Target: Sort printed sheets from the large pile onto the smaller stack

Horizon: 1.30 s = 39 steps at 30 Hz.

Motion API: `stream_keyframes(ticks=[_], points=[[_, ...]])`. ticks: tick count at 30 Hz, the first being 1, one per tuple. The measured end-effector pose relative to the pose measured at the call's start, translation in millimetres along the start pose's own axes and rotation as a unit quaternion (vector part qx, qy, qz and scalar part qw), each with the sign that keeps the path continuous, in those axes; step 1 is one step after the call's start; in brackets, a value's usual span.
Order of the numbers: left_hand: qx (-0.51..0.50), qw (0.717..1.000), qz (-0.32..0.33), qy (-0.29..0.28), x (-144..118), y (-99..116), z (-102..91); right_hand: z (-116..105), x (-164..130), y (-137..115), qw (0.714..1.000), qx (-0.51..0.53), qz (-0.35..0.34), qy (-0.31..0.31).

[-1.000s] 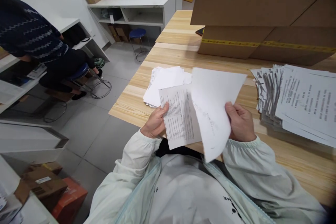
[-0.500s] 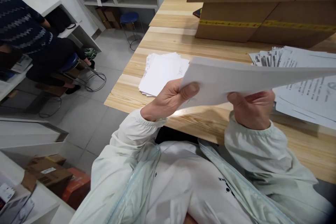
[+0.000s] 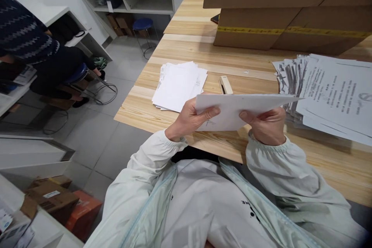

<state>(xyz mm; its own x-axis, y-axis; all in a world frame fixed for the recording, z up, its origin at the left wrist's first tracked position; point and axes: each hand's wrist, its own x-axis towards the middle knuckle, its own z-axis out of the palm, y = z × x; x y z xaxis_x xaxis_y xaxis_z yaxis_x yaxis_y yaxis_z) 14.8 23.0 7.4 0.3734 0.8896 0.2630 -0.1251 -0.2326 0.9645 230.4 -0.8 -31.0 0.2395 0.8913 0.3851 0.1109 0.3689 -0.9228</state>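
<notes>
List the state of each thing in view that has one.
Paper: held up, tilted; sheet count unclear
Left hand: gripping the paper
Right hand: gripping the paper
Left stack: loose, edges uneven
Right pile: edges fanned, top sheet printed side up
Stapler: untouched, on the table
Cardboard boxes: yellow-taped along the side
Rear blue stool: upright

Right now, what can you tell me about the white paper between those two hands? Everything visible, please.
The paper is white and looks thin, with small dark marks near its lower left. The left hand grips its left end; the right hand grips it farther right, and a pointed corner sticks out beyond. It is held tilted above the near part of the wooden table, hiding part of a cream stapler-like tool. I can't tell whether it is one sheet or several.
</notes>
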Motion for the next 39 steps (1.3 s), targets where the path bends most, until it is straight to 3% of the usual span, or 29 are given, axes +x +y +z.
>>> stream_keyframes(ticks=[6,10,13,15,17,20,22,24,30,34,39], points=[[0.003,1.000,-0.005,-0.003,0.7,1.4,8.4,4.3,-4.5,-6.6,0.999,-0.010,0.014,0.031],[-0.014,0.996,0.010,0.088,-12.1,6.7,31.2,-7.0,-7.5,-21.4,0.994,-0.071,0.036,0.078],[-0.027,0.991,-0.008,0.133,-30.9,5.7,48.0,-31.5,-8.8,-26.7,0.984,-0.114,0.111,0.076],[-0.040,0.991,-0.054,0.117,-41.1,1.4,53.1,-48.2,-11.7,-23.5,0.974,-0.120,0.188,0.040],[-0.068,0.986,-0.136,0.060,-44.2,-4.5,53.0,-59.0,-16.8,-17.1,0.956,-0.124,0.265,-0.002],[-0.141,0.941,-0.300,-0.068,-35.7,-14.8,49.4,-63.3,-25.1,-7.3,0.933,-0.141,0.327,-0.058],[-0.183,0.900,-0.380,-0.107,-26.4,-22.3,48.5,-65.4,-26.6,-3.6,0.928,-0.178,0.313,-0.097],[-0.203,0.882,-0.415,-0.097,-18.4,-29.9,49.8,-72.5,-21.8,-4.4,0.924,-0.245,0.261,-0.138],[-0.152,0.902,-0.397,-0.074,-3.9,-43.5,58.3,-95.0,33.3,-41.0,0.879,-0.429,0.074,-0.196],[-0.142,0.908,-0.388,-0.074,11.4,-48.2,63.8,-70.4,85.8,-60.7,0.827,-0.477,-0.004,-0.297],[-0.152,0.899,-0.407,-0.049,30.0,-60.8,68.1,-26.2,128.4,-44.4,0.779,-0.518,0.016,-0.353]])
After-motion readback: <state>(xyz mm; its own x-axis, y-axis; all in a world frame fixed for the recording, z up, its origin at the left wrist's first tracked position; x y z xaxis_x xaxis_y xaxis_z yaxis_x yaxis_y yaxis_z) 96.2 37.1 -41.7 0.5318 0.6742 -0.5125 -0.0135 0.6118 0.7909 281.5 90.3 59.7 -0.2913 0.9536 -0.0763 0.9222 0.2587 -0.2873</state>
